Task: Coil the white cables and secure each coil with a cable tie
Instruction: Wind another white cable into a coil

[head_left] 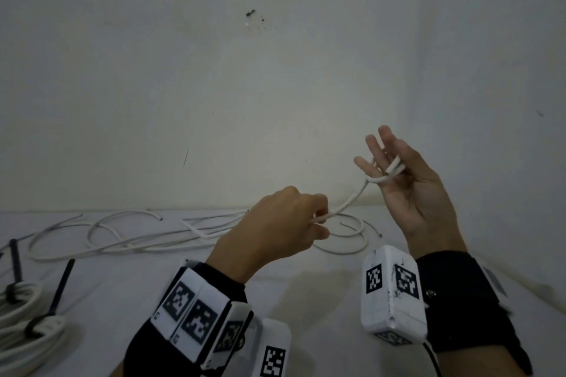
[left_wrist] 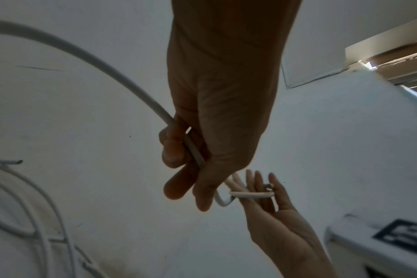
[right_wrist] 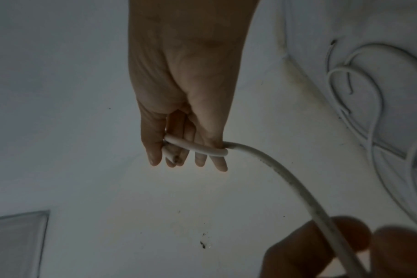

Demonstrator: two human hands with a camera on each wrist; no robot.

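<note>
Pale, scuffed wall rose behind a white-covered bench, and both hands were lifted above it. The right hand stood palm-up with fingers spread and nearly straight, the white cable looped across them, its cut end pinned by the thumb against the fingers in the right wrist view. From there the cable ran down and left into the left hand, whose grip was curled around it, pinching the strand between thumb and fingers. I judged the cable light and springy, stiff enough to hold a curve yet inclined to spring open — so it would want holding close to the loop, with the thumb kept on the free end. Its jacket looked smooth and likely to slide through a loose pinch. Counted: one cable in hand; loose cables sprawled along the far side of the bench, tangled so that I could not tell their number; at the near left edge, two finished coils, each bound with a dark cable tie whose tail stuck up, making two ties in view.
</note>
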